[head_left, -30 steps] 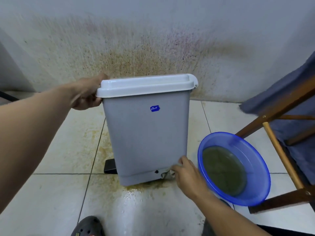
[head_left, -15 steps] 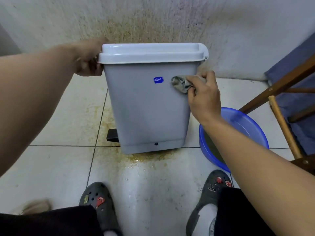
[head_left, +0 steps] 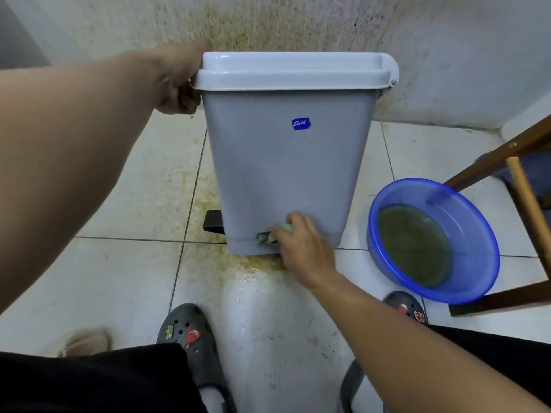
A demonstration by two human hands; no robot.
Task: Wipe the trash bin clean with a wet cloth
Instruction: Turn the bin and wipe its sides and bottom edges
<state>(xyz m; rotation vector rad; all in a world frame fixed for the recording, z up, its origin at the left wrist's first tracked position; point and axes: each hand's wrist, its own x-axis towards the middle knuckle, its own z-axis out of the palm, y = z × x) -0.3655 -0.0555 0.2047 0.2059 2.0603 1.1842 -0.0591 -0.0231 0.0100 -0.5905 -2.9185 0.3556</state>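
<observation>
- Head view: the grey trash bin stands upright on the tiled floor, close against a stained wall, right in front of the crouching person.
- Its white lid is down, and a small blue sticker sits on the upper front face.
- A black pedal juts out at the bin's lower left corner.
- A bunched, greyish cloth is pressed against the bin's front, low down on the base band.
- The right hand holds that cloth, fingers curled over it and pushing it onto the plastic.
- The left hand grips the bin's top left corner, fingers wrapped under the lid's edge.
- Yellowish stains spread over the tiles under the bin's front edge and off to its left; the tiles just in front of it look wet.
- To the bin's right, near but not touching, sits a blue basin with murky greenish water in it.
- Beyond the basin, further right of the bin, stands a wooden frame; its lower bar passes the basin's near side.
- In front of the bin are two grey clogs with red charms, and black trousers.
- Far off to the bin's front left lies something beige, too blurred to make out.
</observation>
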